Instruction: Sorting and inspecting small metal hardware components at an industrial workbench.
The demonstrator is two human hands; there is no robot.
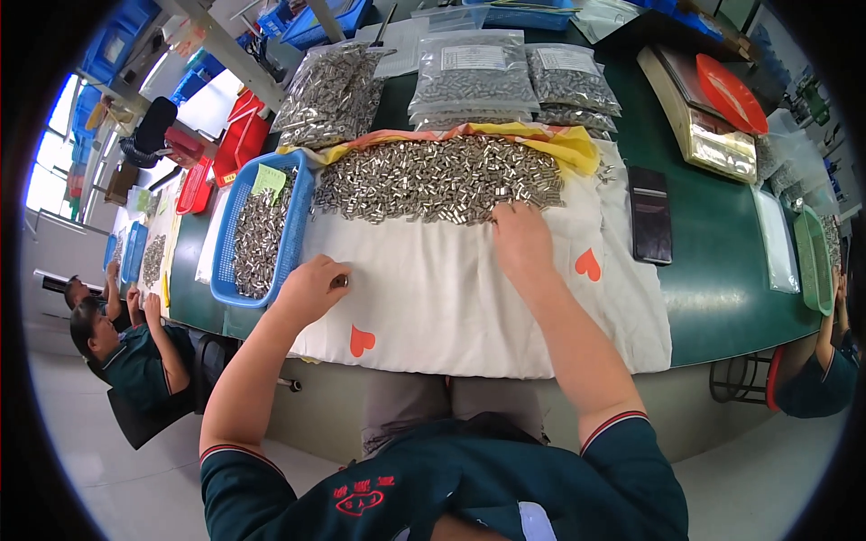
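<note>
A wide heap of small silvery metal cylinders (424,176) lies along the far part of a white cloth (424,279) with red hearts. My right hand (523,239) reaches to the heap's near edge, right of its middle. Its fingertips are bent together against the pieces, and whatever they pinch is hidden. Nearer to me and further left, my left hand (311,288) is curled just above the cloth. A bit of shiny metal cylinder (339,281) shows in its curled fingers. Beside that hand stands a blue plastic basket (297,221) holding many similar cylinders and a yellow-green note (268,180).
Clear bags of metal cylinders (474,77) stand behind the heap. A dark phone-like case (650,216) lies right of the cloth on the green table (722,298). Further right are a thick book-like stack (704,126) and red plate (729,93). Co-workers sit at both sides.
</note>
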